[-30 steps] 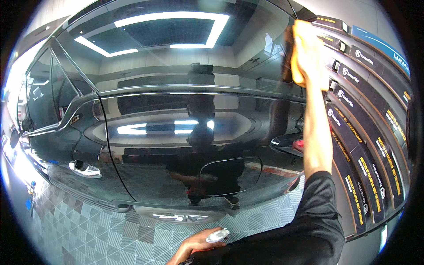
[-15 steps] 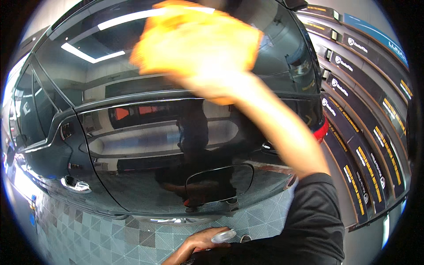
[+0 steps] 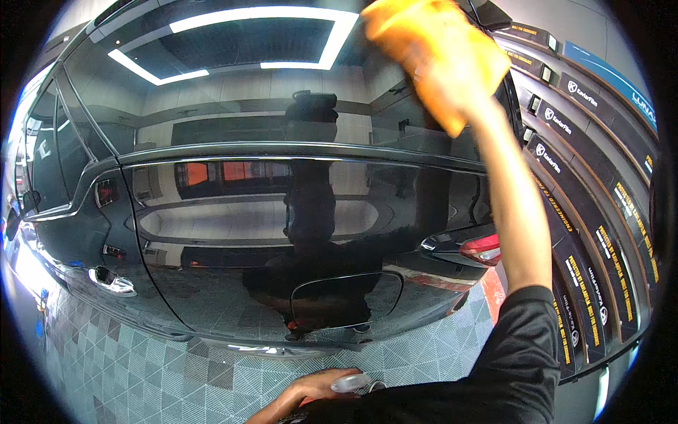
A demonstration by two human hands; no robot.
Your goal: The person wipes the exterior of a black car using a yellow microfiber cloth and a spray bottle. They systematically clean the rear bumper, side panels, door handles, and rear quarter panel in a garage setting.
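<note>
An orange microfiber cloth (image 3: 452,53) is spread against the upper right part of a black car's dark side window (image 3: 233,92). My right hand (image 3: 455,88) presses on the cloth with the arm stretched out; motion smears the fingers, and the hand partly covers the cloth. Low in front of my body, my left hand (image 3: 321,385) is closed round a translucent, rounded bottle (image 3: 351,383), whose lower part is hidden from sight. Below the window runs the glossy body panel (image 3: 212,233) with the fuel flap (image 3: 346,300).
The red tail light (image 3: 482,249) sits beside my right forearm. A rack of long black boxes (image 3: 586,212) stands close on the right. At the left is the chrome door handle (image 3: 113,281). Grey patterned tiles (image 3: 176,374) cover the floor beneath the car.
My right hand has moved the cloth rightward across the window, from its upper middle to its right edge. My left hand stays low with the bottle. The view has shifted slightly.
</note>
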